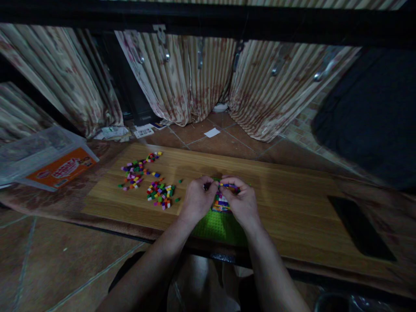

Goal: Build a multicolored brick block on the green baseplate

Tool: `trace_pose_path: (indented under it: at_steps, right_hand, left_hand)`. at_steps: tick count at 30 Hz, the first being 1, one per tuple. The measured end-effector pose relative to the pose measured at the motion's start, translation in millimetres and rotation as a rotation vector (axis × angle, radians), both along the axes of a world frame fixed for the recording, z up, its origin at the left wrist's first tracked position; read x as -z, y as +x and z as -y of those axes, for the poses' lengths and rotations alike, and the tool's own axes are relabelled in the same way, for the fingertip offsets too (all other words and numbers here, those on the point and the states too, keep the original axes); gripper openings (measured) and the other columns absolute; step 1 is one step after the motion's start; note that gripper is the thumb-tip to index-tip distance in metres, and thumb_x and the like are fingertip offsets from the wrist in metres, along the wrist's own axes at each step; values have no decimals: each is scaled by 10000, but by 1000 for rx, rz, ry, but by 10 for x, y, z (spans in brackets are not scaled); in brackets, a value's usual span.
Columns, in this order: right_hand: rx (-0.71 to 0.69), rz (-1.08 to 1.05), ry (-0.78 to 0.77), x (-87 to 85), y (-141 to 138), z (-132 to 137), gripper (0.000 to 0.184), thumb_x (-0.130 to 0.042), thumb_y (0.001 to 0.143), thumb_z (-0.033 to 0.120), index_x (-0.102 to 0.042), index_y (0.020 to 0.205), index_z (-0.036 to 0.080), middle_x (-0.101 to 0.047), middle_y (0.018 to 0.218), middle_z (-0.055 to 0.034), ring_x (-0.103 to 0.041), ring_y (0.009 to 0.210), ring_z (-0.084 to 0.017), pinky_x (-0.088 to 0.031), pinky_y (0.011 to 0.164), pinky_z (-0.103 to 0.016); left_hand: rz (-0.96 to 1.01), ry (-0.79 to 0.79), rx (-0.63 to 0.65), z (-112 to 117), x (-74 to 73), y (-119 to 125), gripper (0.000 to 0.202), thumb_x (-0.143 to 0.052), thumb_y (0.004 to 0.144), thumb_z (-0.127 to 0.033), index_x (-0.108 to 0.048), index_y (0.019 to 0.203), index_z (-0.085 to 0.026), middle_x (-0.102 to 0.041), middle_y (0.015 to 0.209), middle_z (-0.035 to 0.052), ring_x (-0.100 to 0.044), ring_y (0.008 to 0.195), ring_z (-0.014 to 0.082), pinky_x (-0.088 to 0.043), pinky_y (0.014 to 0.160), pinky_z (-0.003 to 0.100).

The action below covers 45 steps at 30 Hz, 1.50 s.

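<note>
A green studded baseplate [221,225] lies near the table's front edge, with a structure of multicoloured toy bricks [221,203] on its far part. Over that structure my left hand [199,198] bends its fingers into a pinch, a small dark piece showing by the fingertips. From the other side my right hand [242,203] curls in, thumb and fingers closed at the colourful bricks. The two thumbs nearly meet. What exactly sits between the fingertips is hidden and too small to name.
Loose small bricks [160,193] lie in clusters on the wooden tabletop [292,203] to the left. A clear plastic tub [55,160] with an orange label stands at far left. A flat black object [360,227] rests at right. Striped curtains [195,82] hang behind.
</note>
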State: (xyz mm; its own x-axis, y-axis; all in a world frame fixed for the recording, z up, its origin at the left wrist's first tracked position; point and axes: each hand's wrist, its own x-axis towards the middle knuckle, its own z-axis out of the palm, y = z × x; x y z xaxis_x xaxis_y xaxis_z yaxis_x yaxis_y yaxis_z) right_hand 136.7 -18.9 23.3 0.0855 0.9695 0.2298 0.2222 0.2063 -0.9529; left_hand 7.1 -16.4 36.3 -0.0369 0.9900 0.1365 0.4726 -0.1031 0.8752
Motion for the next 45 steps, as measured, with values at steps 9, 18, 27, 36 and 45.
trace_pose_path:
  at_steps: [9, 18, 27, 36, 45]
  right_hand:
    - [105, -142, -207, -86, -87, -6, 183, -655, 610, 262, -670, 781, 197, -656, 649, 21, -581, 556, -149, -455, 540, -261]
    - [47, -170, -85, -2, -35, -1, 329, -693, 666, 261, -672, 989, 205, -709, 973, -48, -653, 870, -191, -507, 791, -328]
    - [315, -333, 182, -150, 299, -72, 201, -682, 759, 301, -700, 940, 216, -715, 955, -42, -647, 902, -188, -495, 833, -369]
    - [-63, 360, 366, -360, 98, 145, 216, -569, 868, 213, -674, 1047, 269, -621, 1088, -41, -561, 1038, -202, -451, 916, -385]
    - [-70, 659, 376, -327, 129, 130, 245, -562, 881, 263, -670, 1100, 284, -599, 1083, -57, -522, 974, -232, -445, 848, -415]
  left_hand:
    - [20, 32, -23, -11, 33, 32, 186, -531, 807, -210, -634, 661, -158, -578, 589, -9, -495, 549, 103, -357, 560, 217]
    - [243, -36, -62, -2, 70, 60, 182, -574, 795, -238, -650, 656, -148, -551, 573, -20, -487, 553, 91, -343, 552, 211]
    - [1412, -554, 20, 3, -292, -138, 413, -491, 879, -465, -648, 907, -84, -663, 902, 125, -636, 830, 160, -510, 734, 248]
    - [1587, -604, 375, 77, -366, -90, 586, -381, 885, -578, -601, 1121, -88, -649, 1048, 142, -617, 937, 206, -463, 889, 319]
    - [1524, -636, 420, 95, -399, -95, 645, -333, 879, -618, -600, 1126, -86, -645, 1028, 152, -612, 916, 225, -455, 878, 357]
